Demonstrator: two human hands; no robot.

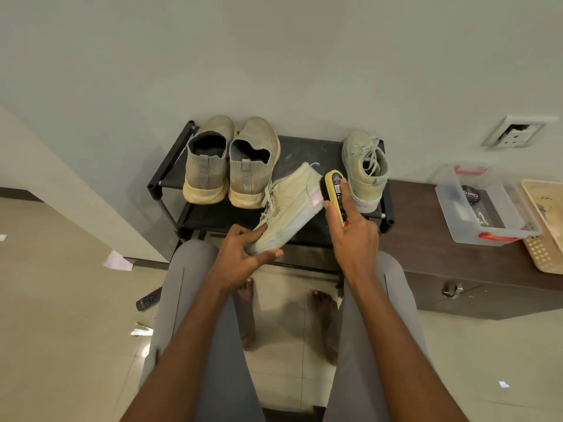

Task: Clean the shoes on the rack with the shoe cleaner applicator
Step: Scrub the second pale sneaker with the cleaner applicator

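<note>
Gripping the toe of a pale sneaker (289, 208) tilted over the black rack (170, 175), the left hand (243, 257) steadies it. The right hand (353, 236) holds the yellow applicator (333, 193), apparently touching the sneaker's heel. 3 other shoes sit on the rack.

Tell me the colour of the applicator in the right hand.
Yellow body with a black label, seen in the head view: applicator.

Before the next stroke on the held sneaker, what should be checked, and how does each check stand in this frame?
1. Left hand grips the held sneaker at its toe: ok.
2. Right hand holds the applicator: ok.
3. Applicator meets the sneaker's heel side: ok, apparently touching.
4. Cleaner on the applicator's working face: cannot tell, it faces away.
5. Matching sneaker and the grey pair stand on the rack: ok.
</note>
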